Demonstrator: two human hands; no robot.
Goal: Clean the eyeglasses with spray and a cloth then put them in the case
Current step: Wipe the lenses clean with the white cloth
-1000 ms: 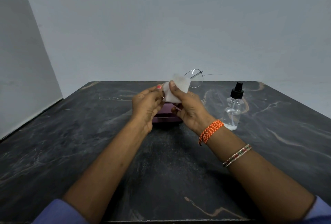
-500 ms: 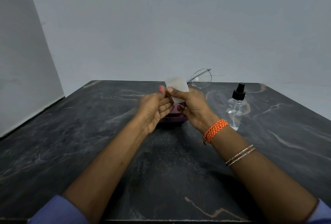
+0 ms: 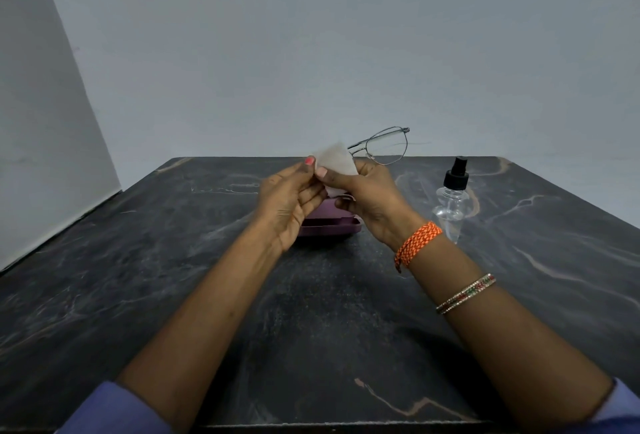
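Currently, the wiping step is in hand: the left hand (image 3: 289, 199) and right hand (image 3: 372, 203) pinch the cloth (image 3: 335, 160) over one lens of the eyeglasses (image 3: 382, 146) above the case (image 3: 329, 224); next, probably the other lens.

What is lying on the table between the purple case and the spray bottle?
Nothing: head view shows bare table between purple case and spray bottle.

case (image 3: 330, 224) on table (image 3: 173, 277) centre, hands (image 3: 332, 198) with cloth (image 3: 336, 159) and eyeglasses (image 3: 384, 147) above it, spray bottle (image 3: 452, 201) right
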